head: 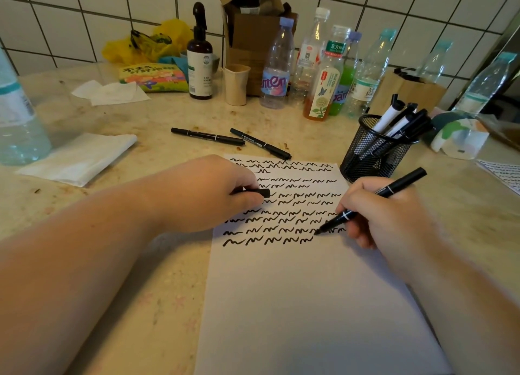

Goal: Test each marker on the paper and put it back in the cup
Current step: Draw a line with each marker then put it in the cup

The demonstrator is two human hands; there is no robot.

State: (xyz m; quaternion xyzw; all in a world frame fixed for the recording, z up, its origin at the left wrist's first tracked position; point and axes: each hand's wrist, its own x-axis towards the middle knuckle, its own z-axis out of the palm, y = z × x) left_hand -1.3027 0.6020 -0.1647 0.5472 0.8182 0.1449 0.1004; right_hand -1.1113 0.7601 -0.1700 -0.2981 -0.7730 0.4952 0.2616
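A white paper (295, 296) lies before me, its upper half covered with several rows of black squiggles. My right hand (388, 220) grips a black marker (394, 190), its tip touching the paper at the end of the lowest rows. My left hand (208, 194) rests on the paper's left edge and pinches the marker's black cap (260, 192). A black mesh cup (374, 149) with several markers stands just beyond my right hand. Two capped black markers, one (208, 136) on the left and one (260, 144) on the right, lie on the counter above the paper.
Several plastic bottles (277, 65) and a brown pump bottle (199, 56) line the tiled back wall beside a beige cup (236, 85) and a cardboard box (253, 31). Folded tissue (78, 158) lies at left, next to a large bottle (17, 115). Another scribbled sheet (503, 175) sits at the right edge.
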